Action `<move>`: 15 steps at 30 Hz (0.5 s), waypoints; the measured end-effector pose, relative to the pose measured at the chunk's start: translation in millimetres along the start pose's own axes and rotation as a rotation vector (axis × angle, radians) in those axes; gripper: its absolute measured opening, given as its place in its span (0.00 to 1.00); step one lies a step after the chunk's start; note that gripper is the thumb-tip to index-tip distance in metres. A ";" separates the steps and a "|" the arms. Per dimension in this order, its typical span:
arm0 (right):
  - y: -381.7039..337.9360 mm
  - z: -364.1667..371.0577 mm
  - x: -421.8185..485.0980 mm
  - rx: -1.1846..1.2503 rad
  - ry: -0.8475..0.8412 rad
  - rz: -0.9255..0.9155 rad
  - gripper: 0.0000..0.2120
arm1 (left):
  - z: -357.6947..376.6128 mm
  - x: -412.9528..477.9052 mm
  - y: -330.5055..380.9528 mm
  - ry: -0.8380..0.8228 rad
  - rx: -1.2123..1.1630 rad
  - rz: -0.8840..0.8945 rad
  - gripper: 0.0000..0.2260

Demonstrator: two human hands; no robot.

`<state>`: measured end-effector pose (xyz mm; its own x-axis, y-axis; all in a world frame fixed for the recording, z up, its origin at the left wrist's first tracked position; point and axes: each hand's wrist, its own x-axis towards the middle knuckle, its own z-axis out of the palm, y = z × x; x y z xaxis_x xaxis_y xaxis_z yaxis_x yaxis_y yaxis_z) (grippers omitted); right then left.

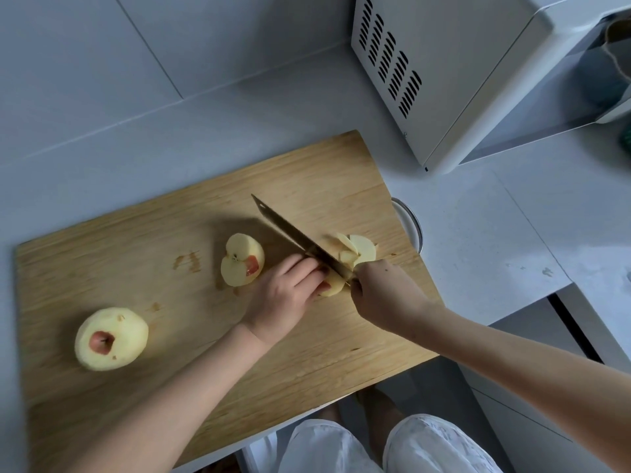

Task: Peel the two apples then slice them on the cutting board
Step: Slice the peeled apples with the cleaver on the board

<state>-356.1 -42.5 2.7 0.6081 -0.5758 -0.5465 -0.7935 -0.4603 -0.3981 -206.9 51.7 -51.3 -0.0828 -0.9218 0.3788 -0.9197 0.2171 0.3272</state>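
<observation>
Slicing an apple piece (333, 285) at 3 o'clock on the grainy board (136, 233).
Left hand (286, 295) curls over the piece, probably steadying slick flesh; right hand (382, 291) clenches the steel knife (293, 233). Thin pale slices (358, 249) fan at 2 o'clock; a half (242, 259) lies centre; the round peeled apple (111, 339) waits at 8 o'clock.

Left hand (285, 295) sits over the right half of the cutting board (136, 233), knuckles up, fingertips curled down onto an apple piece (330, 286). Its bare forearm runs in from the board's near-left corner. Right hand (386, 291) is fisted just beside it, near the board's right edge, gripping the knife (293, 232). The right forearm reaches in from beyond that edge.
</observation>
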 end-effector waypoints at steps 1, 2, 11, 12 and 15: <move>3.4 -1.8 1.3 0.039 -0.009 0.013 0.13 | -0.2 0.3 0.4 0.007 -0.004 -0.001 0.04; 7.3 -4.7 2.1 0.096 -0.022 0.030 0.13 | -0.4 0.6 0.6 0.013 -0.009 -0.002 0.05; 16.2 -25.0 -29.2 0.092 0.094 0.002 0.15 | -0.6 1.1 1.3 0.032 0.004 0.006 0.07; 14.5 -24.8 -33.0 0.055 0.097 -0.009 0.15 | -0.3 1.3 1.1 0.033 0.011 0.010 0.08; 9.9 -21.0 -38.7 0.019 0.085 -0.035 0.15 | 0.1 1.7 0.8 0.028 0.017 0.020 0.09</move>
<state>-387.1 -39.0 35.4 0.6342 -0.6156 -0.4678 -0.7718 -0.4687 -0.4296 -207.8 50.3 -50.4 -0.0908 -0.9076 0.4098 -0.9243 0.2300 0.3045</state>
